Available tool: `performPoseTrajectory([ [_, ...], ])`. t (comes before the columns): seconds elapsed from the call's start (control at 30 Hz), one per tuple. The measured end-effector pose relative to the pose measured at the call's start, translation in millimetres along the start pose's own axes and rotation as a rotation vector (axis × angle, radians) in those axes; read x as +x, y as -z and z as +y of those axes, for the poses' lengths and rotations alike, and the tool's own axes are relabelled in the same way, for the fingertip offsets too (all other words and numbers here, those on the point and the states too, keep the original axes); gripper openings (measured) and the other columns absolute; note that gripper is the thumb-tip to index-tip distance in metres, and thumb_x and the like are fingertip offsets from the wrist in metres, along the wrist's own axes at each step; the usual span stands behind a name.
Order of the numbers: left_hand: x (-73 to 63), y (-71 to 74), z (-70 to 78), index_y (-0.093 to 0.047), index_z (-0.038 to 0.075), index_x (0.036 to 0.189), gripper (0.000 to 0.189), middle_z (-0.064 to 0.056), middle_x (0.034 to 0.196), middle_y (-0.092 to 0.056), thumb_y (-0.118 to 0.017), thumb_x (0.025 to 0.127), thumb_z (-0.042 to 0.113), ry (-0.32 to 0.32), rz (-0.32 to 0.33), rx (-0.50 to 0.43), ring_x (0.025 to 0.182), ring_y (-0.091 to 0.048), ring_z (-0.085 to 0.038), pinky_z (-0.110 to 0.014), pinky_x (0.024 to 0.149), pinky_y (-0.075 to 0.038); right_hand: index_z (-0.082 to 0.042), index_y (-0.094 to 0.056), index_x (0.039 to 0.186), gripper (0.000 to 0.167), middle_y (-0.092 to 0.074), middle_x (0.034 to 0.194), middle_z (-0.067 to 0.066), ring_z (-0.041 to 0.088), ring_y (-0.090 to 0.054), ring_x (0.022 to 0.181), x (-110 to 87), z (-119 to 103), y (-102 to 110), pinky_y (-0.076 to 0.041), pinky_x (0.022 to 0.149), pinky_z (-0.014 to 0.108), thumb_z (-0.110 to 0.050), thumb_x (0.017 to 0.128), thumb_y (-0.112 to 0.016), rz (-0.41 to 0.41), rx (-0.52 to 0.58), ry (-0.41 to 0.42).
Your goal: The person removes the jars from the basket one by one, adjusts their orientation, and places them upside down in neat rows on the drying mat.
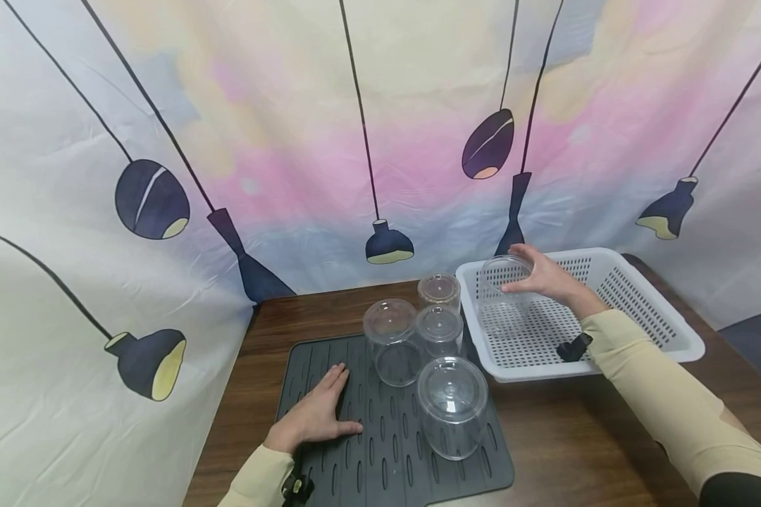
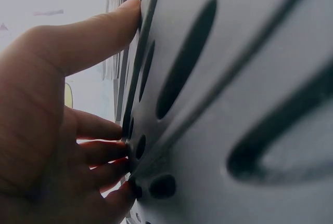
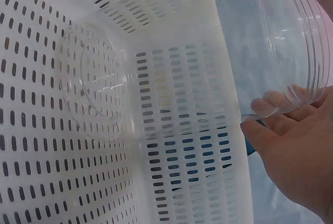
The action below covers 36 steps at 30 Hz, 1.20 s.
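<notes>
My right hand (image 1: 548, 280) grips a clear plastic jar (image 1: 496, 310) by its threaded rim, at the left end of a white perforated basket (image 1: 533, 373). In the right wrist view the jar (image 3: 99, 83) stands inside the basket wall, thumb and fingers about its mouth. My left hand (image 1: 313, 417) rests with spread fingers on a dark grey ribbed drying mat (image 1: 370, 465). Right of it, a large clear jar (image 1: 453, 415) and another wide jar (image 1: 394, 345) stand on the mat, seemingly upside down. Two narrower jars, a nearer one (image 1: 440, 331) and a farther one (image 1: 440, 289), stand behind.
The mat and basket lie side by side on a dark wooden table (image 1: 558, 429). A curtain (image 1: 304, 176) printed with hanging lamps closes off the back and left. The jars stand close together near the basket's left edge.
</notes>
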<state>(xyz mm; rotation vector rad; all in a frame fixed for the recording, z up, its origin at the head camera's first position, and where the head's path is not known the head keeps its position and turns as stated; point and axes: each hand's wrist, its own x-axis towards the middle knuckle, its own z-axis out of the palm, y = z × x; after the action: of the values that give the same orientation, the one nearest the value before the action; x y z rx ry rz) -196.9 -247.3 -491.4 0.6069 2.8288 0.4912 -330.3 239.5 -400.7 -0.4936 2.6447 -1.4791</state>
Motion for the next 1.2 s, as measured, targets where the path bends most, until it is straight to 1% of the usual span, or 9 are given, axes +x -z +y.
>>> performPoseTrajectory([
  [0.1, -0.5, 0.3, 0.5, -0.029, -0.001, 0.152, 0.109, -0.018, 0.160, -0.021, -0.075, 0.075, 0.061, -0.001, 0.000, 0.001, 0.148, -0.020, -0.036, -0.054, 0.111, -0.034, 0.002, -0.018, 0.153, 0.103, -0.022, 0.157, 0.027, 0.045, -0.020, 0.145, -0.6, 2.9, 0.6, -0.018, 0.115, 0.062, -0.018, 0.077, -0.084, -0.034, 0.001, 0.004],
  [0.27, -1.7, 0.7, 1.5, -0.029, -0.001, 0.152, 0.109, -0.018, 0.160, -0.021, -0.076, 0.075, 0.060, -0.002, 0.000, -0.006, 0.148, -0.021, -0.036, -0.054, 0.110, -0.034, 0.002, -0.013, 0.154, 0.103, -0.020, 0.157, 0.028, 0.047, -0.015, 0.146, -2.3, 6.6, 1.8, -0.016, 0.116, 0.061, -0.011, 0.078, -0.082, -0.114, 0.050, 0.031],
  [0.37, -2.5, 0.7, 1.8, -0.029, -0.002, 0.152, 0.109, -0.019, 0.160, -0.021, -0.076, 0.075, 0.060, -0.004, 0.003, -0.006, 0.148, -0.021, -0.036, -0.054, 0.110, -0.035, 0.001, -0.010, 0.154, 0.106, -0.019, 0.158, 0.028, 0.046, -0.014, 0.146, -4.4, 7.3, 2.4, -0.015, 0.116, 0.061, -0.009, 0.077, -0.082, -0.143, 0.062, 0.040],
  [0.47, -2.8, 0.9, 1.9, -0.029, -0.002, 0.151, 0.109, -0.019, 0.160, -0.021, -0.076, 0.075, 0.059, -0.006, 0.007, -0.006, 0.148, -0.021, -0.036, -0.054, 0.110, -0.035, 0.001, -0.010, 0.154, 0.106, -0.020, 0.157, 0.028, 0.047, -0.014, 0.146, -6.2, 6.6, 2.5, -0.015, 0.115, 0.062, -0.010, 0.076, -0.082, -0.155, 0.059, 0.038],
  [0.7, -2.5, 1.1, 1.4, -0.028, -0.002, 0.152, 0.109, -0.019, 0.160, -0.022, -0.076, 0.075, 0.059, -0.007, 0.010, -0.003, 0.148, -0.021, -0.036, -0.054, 0.110, -0.035, 0.004, -0.022, 0.147, 0.100, -0.033, 0.149, 0.030, 0.047, -0.025, 0.142, -4.1, 7.9, 2.0, -0.019, 0.114, 0.062, -0.016, 0.073, -0.086, -0.105, 0.010, 0.032],
  [0.83, -2.3, 0.2, 0.7, -0.029, -0.002, 0.152, 0.109, -0.019, 0.160, -0.022, -0.076, 0.075, 0.060, -0.007, 0.008, -0.003, 0.148, -0.021, -0.036, -0.054, 0.110, -0.035, 0.004, -0.023, 0.147, 0.101, -0.035, 0.148, 0.028, 0.047, -0.028, 0.141, -3.6, 9.1, 3.1, -0.023, 0.114, 0.061, -0.019, 0.072, -0.087, -0.079, 0.008, 0.028],
  [1.03, -1.8, 0.3, 0.4, -0.028, -0.002, 0.152, 0.109, -0.019, 0.160, -0.021, -0.075, 0.075, 0.061, -0.007, -0.003, -0.007, 0.148, -0.020, -0.037, -0.055, 0.110, -0.034, 0.004, -0.025, 0.146, 0.096, -0.038, 0.146, 0.028, 0.047, -0.031, 0.139, -6.3, 9.1, 7.7, -0.025, 0.113, 0.060, -0.017, 0.074, -0.086, -0.065, 0.004, 0.036],
  [1.2, -1.1, 2.1, 1.3, -0.031, -0.004, 0.150, 0.108, -0.020, 0.160, -0.021, -0.077, 0.075, 0.059, -0.012, 0.008, 0.000, 0.148, -0.020, -0.037, -0.054, 0.111, -0.034, 0.006, -0.024, 0.147, 0.096, -0.039, 0.144, 0.029, 0.048, -0.030, 0.139, -7.7, 6.7, 10.9, -0.023, 0.114, 0.061, -0.012, 0.074, -0.084, -0.048, 0.022, 0.069],
])
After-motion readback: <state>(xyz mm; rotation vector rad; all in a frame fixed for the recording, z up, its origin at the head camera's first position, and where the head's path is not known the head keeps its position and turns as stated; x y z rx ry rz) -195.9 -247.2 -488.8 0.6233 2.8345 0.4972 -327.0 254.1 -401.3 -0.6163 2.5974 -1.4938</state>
